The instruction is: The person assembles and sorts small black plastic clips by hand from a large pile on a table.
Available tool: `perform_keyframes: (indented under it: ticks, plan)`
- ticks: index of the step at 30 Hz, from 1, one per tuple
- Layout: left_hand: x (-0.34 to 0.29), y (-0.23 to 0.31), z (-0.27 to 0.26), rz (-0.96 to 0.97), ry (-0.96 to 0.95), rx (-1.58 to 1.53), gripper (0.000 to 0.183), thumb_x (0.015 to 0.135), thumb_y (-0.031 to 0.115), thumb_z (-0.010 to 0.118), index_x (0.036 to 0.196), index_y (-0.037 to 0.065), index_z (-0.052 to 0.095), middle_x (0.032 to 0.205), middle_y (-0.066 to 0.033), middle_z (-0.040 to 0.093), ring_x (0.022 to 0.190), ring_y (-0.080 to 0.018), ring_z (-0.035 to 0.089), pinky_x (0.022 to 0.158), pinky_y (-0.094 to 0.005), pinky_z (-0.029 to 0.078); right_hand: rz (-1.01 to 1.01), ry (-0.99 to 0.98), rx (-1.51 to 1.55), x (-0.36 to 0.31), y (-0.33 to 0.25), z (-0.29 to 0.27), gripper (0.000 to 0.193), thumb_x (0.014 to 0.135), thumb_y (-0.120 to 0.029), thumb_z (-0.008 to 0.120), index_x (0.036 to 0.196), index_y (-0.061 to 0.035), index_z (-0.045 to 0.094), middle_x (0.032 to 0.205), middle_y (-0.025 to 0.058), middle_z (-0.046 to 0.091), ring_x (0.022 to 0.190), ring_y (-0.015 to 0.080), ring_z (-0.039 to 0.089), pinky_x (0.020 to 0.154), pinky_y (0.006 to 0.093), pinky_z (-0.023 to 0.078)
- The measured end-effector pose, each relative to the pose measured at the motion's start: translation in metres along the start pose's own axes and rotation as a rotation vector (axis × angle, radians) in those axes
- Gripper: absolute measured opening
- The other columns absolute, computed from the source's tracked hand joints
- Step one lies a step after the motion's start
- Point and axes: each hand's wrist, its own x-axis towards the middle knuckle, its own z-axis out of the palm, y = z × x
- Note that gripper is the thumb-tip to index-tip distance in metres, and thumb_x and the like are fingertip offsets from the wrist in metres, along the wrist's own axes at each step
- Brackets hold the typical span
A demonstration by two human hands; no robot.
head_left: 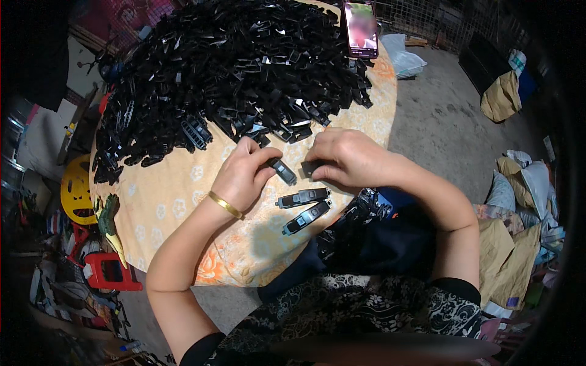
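My left hand (pixel 243 168), with a gold bangle at its wrist, pinches a long black plastic part (pixel 284 172) over the patterned table. Across from it, my right hand (pixel 348 157) has its fingers closed on a small dark piece (pixel 309 168), mostly covered by the fingers, so its kind is unclear. The two held pieces are apart. Just below the hands, a black plastic part (pixel 303 197) and a second, similar one (pixel 306 218) lie side by side on the cloth. Beyond the hands spreads a big heap of black plastic parts (pixel 244 67).
More black parts (pixel 368 207) sit in my lap at the table edge. A phone (pixel 362 30) with a lit screen stands at the far right of the round table (pixel 177 201). A yellow stool (pixel 76 189) and red plastic frame (pixel 110 271) are left; sacks (pixel 510 256) lie right.
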Motion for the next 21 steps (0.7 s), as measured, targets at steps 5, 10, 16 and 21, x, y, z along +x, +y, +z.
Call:
perform_keyframes:
  ticks: [5,10,16,21]
  plan:
    - [-0.001,0.01,0.013,0.084,0.096,0.108,0.02,0.072,0.006,0.074,0.091,0.003,0.069,0.081,-0.0116,0.057,0.08,-0.0261,0.057,0.071,-0.033,0.048,-0.017,0.116,-0.049,0.005,-0.01,0.005,0.02,0.074,-0.02,0.072,0.088,-0.0049,0.069,0.082,0.011,0.062,0.085,0.0307,0.061,0.073,0.0397,0.05]
    - [-0.005,0.009,0.011,-0.009,0.105,-0.006,0.02,0.068,0.007,0.078,0.085,0.001,0.068,0.079,-0.0113,0.059,0.071,-0.0269,0.056,0.066,-0.0357,0.047,0.028,0.027,-0.195,0.006,-0.011,0.001,0.017,0.073,-0.018,0.072,0.081,-0.0036,0.069,0.078,0.0111,0.06,0.083,0.0306,0.06,0.072,0.0402,0.049]
    - [0.0,0.008,0.017,0.088,0.103,-0.037,0.021,0.064,0.01,0.082,0.078,0.001,0.068,0.072,-0.0092,0.058,0.069,-0.0252,0.056,0.063,-0.0346,0.045,-0.077,0.055,-0.047,0.012,-0.005,0.016,0.019,0.072,-0.019,0.072,0.079,-0.0019,0.067,0.078,0.0116,0.059,0.082,0.0309,0.06,0.072,0.0404,0.049]
    - [0.0,0.012,0.011,0.043,0.006,-0.056,0.022,0.065,0.013,0.083,0.077,0.002,0.068,0.073,-0.0077,0.061,0.072,-0.0235,0.057,0.064,-0.0335,0.045,-0.067,0.064,-0.068,0.01,-0.009,0.013,0.017,0.073,-0.019,0.071,0.08,-0.0032,0.068,0.076,0.0123,0.06,0.08,0.032,0.06,0.07,0.0411,0.048]
